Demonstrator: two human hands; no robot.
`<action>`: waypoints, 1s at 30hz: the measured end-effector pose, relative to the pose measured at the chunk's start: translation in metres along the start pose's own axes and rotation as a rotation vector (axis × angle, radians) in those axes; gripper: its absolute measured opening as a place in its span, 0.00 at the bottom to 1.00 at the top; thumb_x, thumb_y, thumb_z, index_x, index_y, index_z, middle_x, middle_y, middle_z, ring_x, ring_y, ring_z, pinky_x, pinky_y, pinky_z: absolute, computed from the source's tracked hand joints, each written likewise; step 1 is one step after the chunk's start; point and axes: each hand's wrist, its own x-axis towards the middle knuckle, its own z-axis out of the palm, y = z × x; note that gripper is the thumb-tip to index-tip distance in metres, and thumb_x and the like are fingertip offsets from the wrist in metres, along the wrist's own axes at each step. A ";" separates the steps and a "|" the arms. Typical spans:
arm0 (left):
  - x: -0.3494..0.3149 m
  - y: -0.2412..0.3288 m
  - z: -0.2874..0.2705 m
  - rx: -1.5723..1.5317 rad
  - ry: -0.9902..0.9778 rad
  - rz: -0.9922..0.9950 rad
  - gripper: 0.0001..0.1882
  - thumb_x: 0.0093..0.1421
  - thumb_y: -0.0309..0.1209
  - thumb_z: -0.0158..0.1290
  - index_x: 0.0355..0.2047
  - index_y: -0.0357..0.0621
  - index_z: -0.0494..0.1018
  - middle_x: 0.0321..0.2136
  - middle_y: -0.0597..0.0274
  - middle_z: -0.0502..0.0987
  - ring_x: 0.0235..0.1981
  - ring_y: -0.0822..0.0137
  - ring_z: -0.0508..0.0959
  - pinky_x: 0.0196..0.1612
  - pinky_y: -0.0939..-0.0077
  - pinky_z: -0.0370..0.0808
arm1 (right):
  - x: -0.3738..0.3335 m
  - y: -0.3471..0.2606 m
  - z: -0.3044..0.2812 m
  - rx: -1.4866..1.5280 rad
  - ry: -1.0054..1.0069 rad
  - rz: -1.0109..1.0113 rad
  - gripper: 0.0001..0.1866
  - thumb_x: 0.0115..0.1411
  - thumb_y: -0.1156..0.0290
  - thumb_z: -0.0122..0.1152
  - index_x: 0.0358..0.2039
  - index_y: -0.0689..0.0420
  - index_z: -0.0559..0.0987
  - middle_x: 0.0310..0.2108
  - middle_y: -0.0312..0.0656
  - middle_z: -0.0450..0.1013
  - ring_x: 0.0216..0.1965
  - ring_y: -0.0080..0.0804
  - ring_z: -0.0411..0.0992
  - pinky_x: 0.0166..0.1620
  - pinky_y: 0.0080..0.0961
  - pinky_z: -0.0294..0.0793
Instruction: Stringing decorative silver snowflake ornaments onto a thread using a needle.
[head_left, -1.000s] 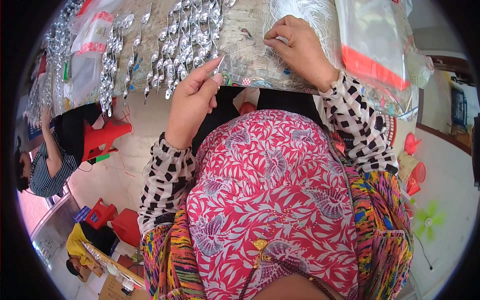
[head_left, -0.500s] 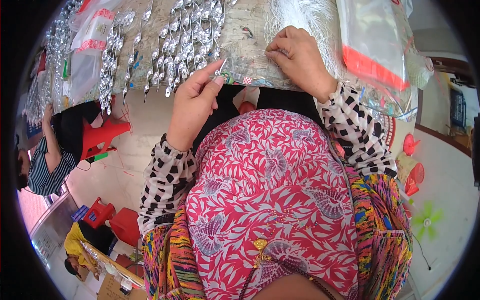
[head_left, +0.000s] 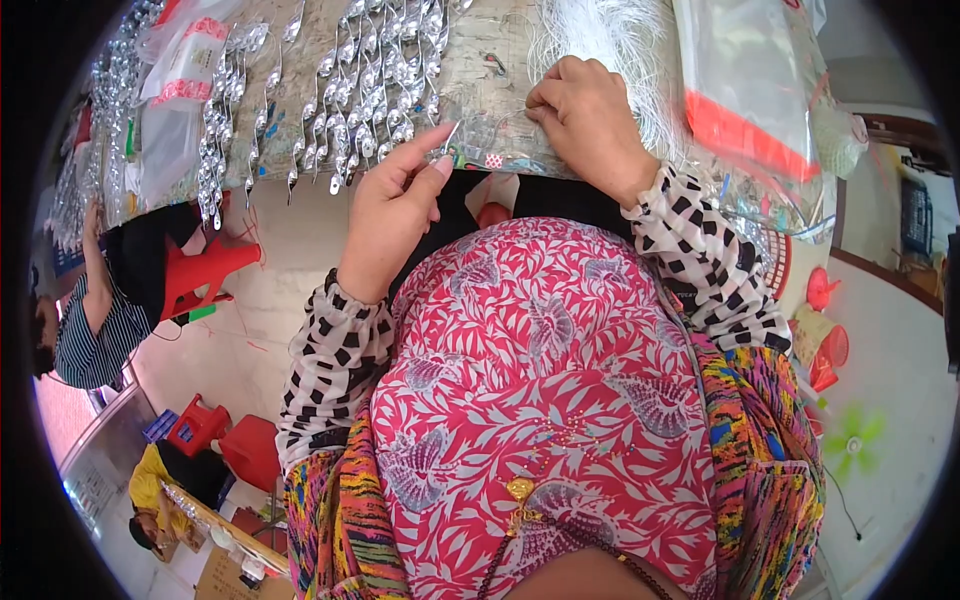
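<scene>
Over the table's near edge, my left hand [head_left: 398, 212] pinches a thin silvery-white sliver [head_left: 452, 137] between thumb and forefinger; its exact kind is too small to make out. To the right, my right hand [head_left: 592, 130] is closed, its thumb and forefinger pressed together at what looks like a fine white thread, barely visible. Just behind that hand lies a loose bundle of white threads [head_left: 600, 35]. Strings of shiny silver twisted pieces [head_left: 375, 90] lie beyond my left hand, some hanging past the table's edge.
Clear plastic bags with a red band [head_left: 750, 135] lie at the right of the worn table [head_left: 490, 90]. More plastic packaging [head_left: 180, 100] and silver strands are at the left. A person in a striped top [head_left: 90, 345] sits there by a red stool [head_left: 205, 270]. A green fan [head_left: 853, 442] stands lower right.
My right hand has shifted slightly left and toward me. My left hand has moved a little to the right, with the sliver still pinched.
</scene>
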 end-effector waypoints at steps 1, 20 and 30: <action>0.000 0.000 0.000 -0.004 -0.001 0.000 0.18 0.62 0.31 0.51 0.53 0.49 0.71 0.20 0.76 0.67 0.17 0.84 0.65 0.19 0.89 0.62 | 0.001 -0.002 0.000 -0.001 0.000 0.001 0.03 0.49 0.72 0.60 0.25 0.55 0.79 0.31 0.39 0.70 0.37 0.40 0.68 0.40 0.35 0.64; -0.008 0.000 -0.013 -0.261 -0.266 -0.141 0.19 0.64 0.31 0.46 0.55 0.42 0.66 0.28 0.70 0.72 0.25 0.79 0.71 0.28 0.86 0.69 | 0.005 -0.003 -0.046 1.175 -0.123 0.379 0.03 0.64 0.73 0.48 0.34 0.58 0.69 0.30 0.28 0.64 0.33 0.14 0.60 0.40 0.13 0.59; -0.009 0.025 -0.006 -0.285 -0.845 -0.116 0.16 0.61 0.29 0.52 0.49 0.38 0.69 0.38 0.66 0.75 0.39 0.79 0.72 0.44 0.82 0.69 | 0.005 -0.050 -0.091 0.997 -0.327 0.140 0.03 0.65 0.75 0.48 0.34 0.60 0.67 0.29 0.28 0.60 0.32 0.14 0.57 0.37 0.12 0.58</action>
